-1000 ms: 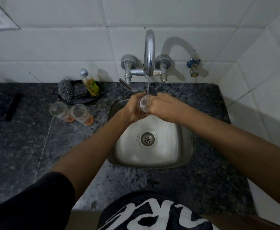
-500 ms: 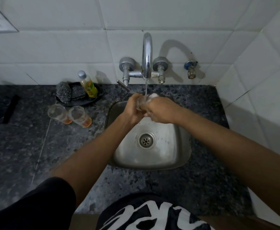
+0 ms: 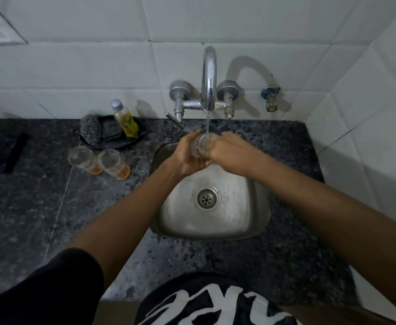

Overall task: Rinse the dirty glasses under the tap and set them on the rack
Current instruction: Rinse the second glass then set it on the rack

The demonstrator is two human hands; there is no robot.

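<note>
- Over the back edge of the sink point(image 3: 258, 221), a clear glass point(image 3: 203, 145) is held under the tap point(image 3: 209, 76), and a thin stream of water point(image 3: 207, 123) is seen running into its mouth.
- The glass is gripped from the left by the left hand point(image 3: 187, 158), whose fingers are curled round its side.
- The glass is clasped from the right by the right hand point(image 3: 229, 152); its fingers are wrapped about the glass, though their tips are hidden behind it.
- On the surface point(image 3: 51, 207) left of the sink, two more glasses point(image 3: 98, 161) are stood just beside each other, each with orange liquid left at the bottom.
- Behind them, near the back edge of the surface, a dark tray point(image 3: 122, 143) is set, by which a scourer point(image 3: 89, 129), a sponge point(image 3: 110, 132) and a bottle point(image 3: 124, 117) of yellow liquid are carried.
- A drain point(image 3: 207, 198) is seen in the middle of the sink.
</note>
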